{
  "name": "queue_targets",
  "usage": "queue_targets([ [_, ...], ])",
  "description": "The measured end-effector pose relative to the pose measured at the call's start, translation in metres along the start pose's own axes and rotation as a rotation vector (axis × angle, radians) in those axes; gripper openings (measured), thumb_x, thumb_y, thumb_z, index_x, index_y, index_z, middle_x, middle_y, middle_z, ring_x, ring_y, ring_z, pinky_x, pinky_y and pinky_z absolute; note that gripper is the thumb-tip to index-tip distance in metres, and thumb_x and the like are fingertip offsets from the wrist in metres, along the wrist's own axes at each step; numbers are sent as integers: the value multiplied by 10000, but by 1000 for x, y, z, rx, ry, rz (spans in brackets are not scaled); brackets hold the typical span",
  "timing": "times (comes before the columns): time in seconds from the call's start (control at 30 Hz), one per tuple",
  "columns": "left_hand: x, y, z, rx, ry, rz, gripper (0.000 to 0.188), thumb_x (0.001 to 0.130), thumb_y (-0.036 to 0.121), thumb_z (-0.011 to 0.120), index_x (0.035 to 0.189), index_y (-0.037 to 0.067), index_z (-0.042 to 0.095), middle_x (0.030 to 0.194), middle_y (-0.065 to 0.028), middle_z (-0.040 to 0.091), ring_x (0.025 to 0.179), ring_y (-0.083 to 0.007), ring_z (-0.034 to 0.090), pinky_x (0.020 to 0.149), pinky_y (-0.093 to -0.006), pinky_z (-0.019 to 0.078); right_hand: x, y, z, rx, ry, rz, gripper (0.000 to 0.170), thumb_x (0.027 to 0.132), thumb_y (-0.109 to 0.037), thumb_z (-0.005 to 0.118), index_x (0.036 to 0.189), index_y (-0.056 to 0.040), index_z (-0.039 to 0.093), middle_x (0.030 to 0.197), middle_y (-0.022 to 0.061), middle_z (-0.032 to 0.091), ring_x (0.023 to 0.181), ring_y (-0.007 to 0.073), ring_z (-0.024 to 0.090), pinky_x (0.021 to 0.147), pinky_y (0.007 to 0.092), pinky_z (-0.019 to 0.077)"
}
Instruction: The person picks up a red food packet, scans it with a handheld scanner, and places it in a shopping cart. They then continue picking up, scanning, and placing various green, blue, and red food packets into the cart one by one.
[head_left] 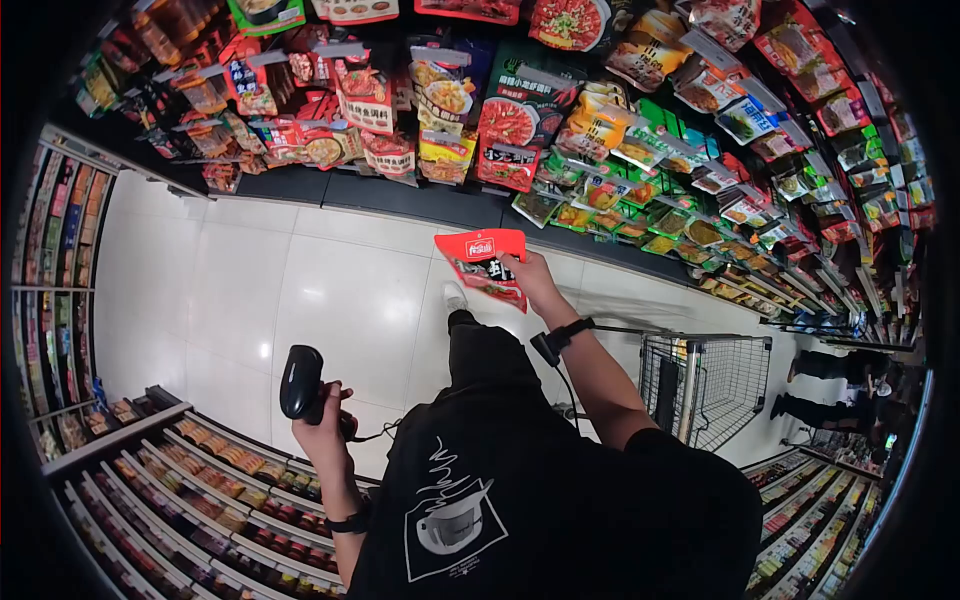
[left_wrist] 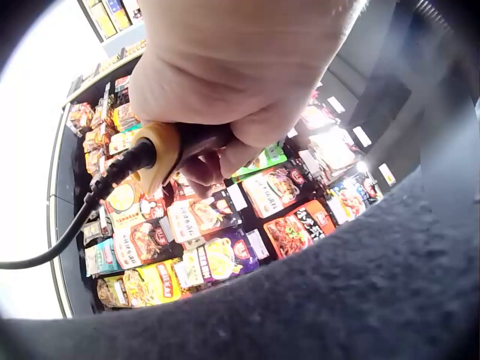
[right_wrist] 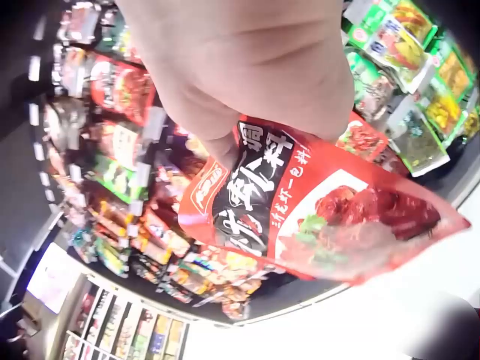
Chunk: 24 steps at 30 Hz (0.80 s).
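A red seasoning pouch (head_left: 482,262) with black lettering and a picture of crayfish is held up in front of the hanging racks. My right hand (head_left: 537,282) pinches it by one edge, thumb over the printed front. In the right wrist view the pouch (right_wrist: 330,214) slants below the hand (right_wrist: 255,67), part of it covered by the fingers. My left hand (head_left: 322,425) grips a black handheld barcode scanner (head_left: 301,382) by its handle, low on the left. The scanner's cable (left_wrist: 75,225) runs out of a yellow collar (left_wrist: 157,154) at the handle's end in the left wrist view.
Racks of hanging pouches (head_left: 430,100) fill the far side, above a dark base ledge (head_left: 370,195). A wire shopping cart (head_left: 715,385) stands to my right, with people (head_left: 830,400) beyond it. Shelves of jars (head_left: 230,480) run behind on the left; pale floor tiles (head_left: 240,280) lie between.
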<state>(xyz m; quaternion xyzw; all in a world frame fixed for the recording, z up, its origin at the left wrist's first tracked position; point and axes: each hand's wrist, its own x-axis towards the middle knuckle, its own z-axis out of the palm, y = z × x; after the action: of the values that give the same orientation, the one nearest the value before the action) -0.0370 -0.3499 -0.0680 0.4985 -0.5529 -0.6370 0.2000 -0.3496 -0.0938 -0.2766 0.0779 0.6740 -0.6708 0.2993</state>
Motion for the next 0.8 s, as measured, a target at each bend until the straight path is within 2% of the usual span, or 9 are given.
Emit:
queue_targets([
  [0.07, 20, 12, 18, 5, 37, -40, 259, 980, 78, 782, 1192, -3, 658, 1034, -132, 754, 828, -178, 750, 480, -279, 474, 54, 1, -18, 75, 47, 84, 300, 1016, -244, 768, 1156, 22, 771, 1021, 59, 785, 838, 115, 719, 748, 298, 564],
  [0.17, 43, 33, 53, 23, 55, -55, 250, 982, 63, 776, 1190, 0, 654, 1053, -130, 749, 877, -199, 758, 502, -283, 491, 141, 17, -47, -46, 211, 112, 321, 989, -274, 801, 1134, 11, 778, 980, 67, 789, 782, 127, 716, 704, 307, 558],
  [0.3, 66, 47, 85, 131, 18, 14, 201, 984, 101, 781, 1135, 37, 664, 979, -129, 757, 749, -132, 705, 477, -286, 447, 249, 56, -84, -282, 315, -144, 422, 954, -379, 836, 1076, 22, 783, 902, 72, 783, 734, 153, 695, 699, 352, 541],
  [0.37, 74, 58, 97, 143, -1, -39, 198, 986, 97, 778, 1136, 31, 666, 954, -136, 758, 699, -119, 684, 482, -275, 448, 280, 53, -94, -462, 306, -40, 474, 944, -423, 837, 1066, 31, 778, 891, 84, 779, 734, 158, 688, 706, 362, 540],
  [0.4, 77, 67, 102, 157, -11, -76, 203, 985, 97, 779, 1139, 27, 666, 954, -134, 759, 684, -118, 678, 484, -272, 449, 292, 53, -98, -550, 301, 8, 500, 940, -446, 837, 1061, 36, 776, 886, 90, 777, 735, 160, 684, 710, 367, 539],
  [0.57, 98, 78, 115, 177, 29, -69, 212, 983, 101, 781, 1144, 21, 669, 943, -128, 769, 569, -100, 613, 492, -265, 458, 312, 43, -94, -319, 283, 45, 510, 942, -477, 824, 1053, 18, 777, 881, 56, 762, 758, 162, 679, 736, 351, 537],
  [0.67, 107, 85, 117, 177, 69, -120, 224, 983, 157, 809, 1112, -10, 734, 911, -116, 773, 538, -65, 520, 492, -244, 379, 323, 39, -98, -206, 222, 99, 456, 946, -434, 829, 1089, -5, 770, 935, 46, 776, 790, 178, 712, 735, 353, 552],
  [0.73, 115, 85, 109, 209, 45, -136, 214, 985, 139, 793, 1122, 3, 700, 921, -120, 772, 563, -94, 586, 498, -258, 431, 374, 91, -129, -300, 242, 6, 427, 950, -405, 826, 1102, -10, 767, 956, 55, 781, 803, 186, 734, 739, 358, 567],
  [0.8, 122, 85, 102, 215, 30, -109, 218, 986, 132, 786, 1133, 6, 684, 919, -126, 771, 569, -109, 616, 500, -264, 456, 360, 62, -115, -246, 279, 57, 400, 945, -364, 833, 1130, -18, 753, 990, 66, 787, 816, 200, 760, 750, 361, 590],
])
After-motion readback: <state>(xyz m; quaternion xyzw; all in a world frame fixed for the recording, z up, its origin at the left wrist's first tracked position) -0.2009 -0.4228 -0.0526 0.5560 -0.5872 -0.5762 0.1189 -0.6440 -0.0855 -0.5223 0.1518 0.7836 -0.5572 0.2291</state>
